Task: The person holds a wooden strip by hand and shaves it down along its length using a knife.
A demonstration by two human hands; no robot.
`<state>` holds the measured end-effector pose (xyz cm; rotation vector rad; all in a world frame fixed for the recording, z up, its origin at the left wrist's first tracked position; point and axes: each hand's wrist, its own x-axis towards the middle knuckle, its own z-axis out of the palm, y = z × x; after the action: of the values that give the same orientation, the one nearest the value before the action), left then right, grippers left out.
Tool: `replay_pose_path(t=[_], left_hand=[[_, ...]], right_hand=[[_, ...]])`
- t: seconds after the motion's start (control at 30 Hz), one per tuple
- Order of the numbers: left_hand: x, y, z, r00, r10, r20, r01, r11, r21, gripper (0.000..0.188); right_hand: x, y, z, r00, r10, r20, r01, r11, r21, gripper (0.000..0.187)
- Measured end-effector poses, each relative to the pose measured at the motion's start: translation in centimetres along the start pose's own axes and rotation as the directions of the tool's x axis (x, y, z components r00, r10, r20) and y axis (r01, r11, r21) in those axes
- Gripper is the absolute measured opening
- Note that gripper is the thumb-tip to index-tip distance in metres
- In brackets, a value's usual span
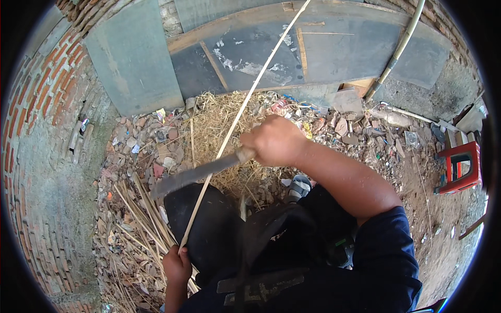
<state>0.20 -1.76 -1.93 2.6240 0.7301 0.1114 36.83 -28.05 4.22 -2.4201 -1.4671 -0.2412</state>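
A long, pale bamboo strip (243, 106) runs slantwise from the lower left up to the top of the view. My left hand (177, 264) is closed around its lower end, beside my dark-clad knee. In my right fist (275, 141) is the short wooden handle of a machete (194, 174). Its broad dark blade points left and crosses the strip above the knee. Whether the edge presses into the strip, I cannot tell. More split strips (147, 215) lie in a loose bundle left of my leg.
Curly shavings (216, 117) are heaped ahead of me, over ground strewn with rubble and litter (360, 130). A brick wall (39, 120) rises at the left. Dark panels (344, 55) stand across the far side, with a bamboo pole (395, 55) leaning there. A red stool (459, 168) is at the right.
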Motion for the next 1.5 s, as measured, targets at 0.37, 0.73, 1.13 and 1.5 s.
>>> replay_pose_path(t=[0.37, 0.73, 1.13, 1.5], left_hand=[[-0.1, -0.7, 0.3, 0.999, -0.002, -0.049, 0.004, 0.999, 0.043, 0.042], [0.3, -0.7, 0.8, 0.998, 0.011, -0.066, -0.009, 0.999, 0.037, 0.033], [-0.2, -1.7, 2.0, 0.988, 0.024, -0.151, -0.014, 0.997, 0.070, 0.029], [-0.8, -1.0, 1.3, 0.994, -0.019, -0.110, 0.028, 0.997, 0.073, 0.028]], right_hand=[[0.9, 2.3, -0.7, 0.963, 0.250, 0.099, -0.254, 0.967, 0.032, 0.011], [1.2, 3.2, 0.0, 0.954, 0.290, 0.081, -0.299, 0.946, 0.125, 0.017], [1.1, -0.4, 0.5, 0.984, -0.009, 0.178, 0.008, 1.000, 0.006, 0.011], [1.4, -3.5, -0.7, 0.966, 0.015, 0.258, 0.009, 0.996, -0.093, 0.010]])
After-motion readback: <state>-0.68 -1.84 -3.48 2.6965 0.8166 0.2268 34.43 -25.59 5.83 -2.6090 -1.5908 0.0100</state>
